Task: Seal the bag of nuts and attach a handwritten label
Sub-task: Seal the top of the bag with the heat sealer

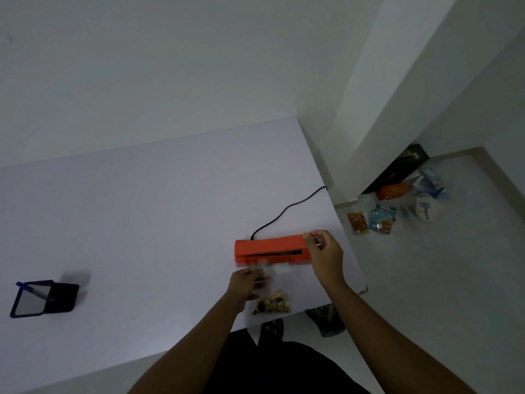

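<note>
A clear plastic bag (279, 275) with nuts (271, 305) gathered at its bottom lies on the white table (142, 223), its upper end stretched toward the orange heat sealer (268, 248). My left hand (247, 282) pinches the bag's left upper edge just in front of the sealer. My right hand (324, 254) pinches the bag's right upper corner at the sealer's right end. The bag's top edge lies by the sealer's dark slot; whether it is inside is unclear.
The sealer's black cord (287, 210) runs back off the table's right edge. A black mesh pen holder (42, 298) with a blue pen stands at the far left. Packets and bags (397, 206) lie on the floor to the right.
</note>
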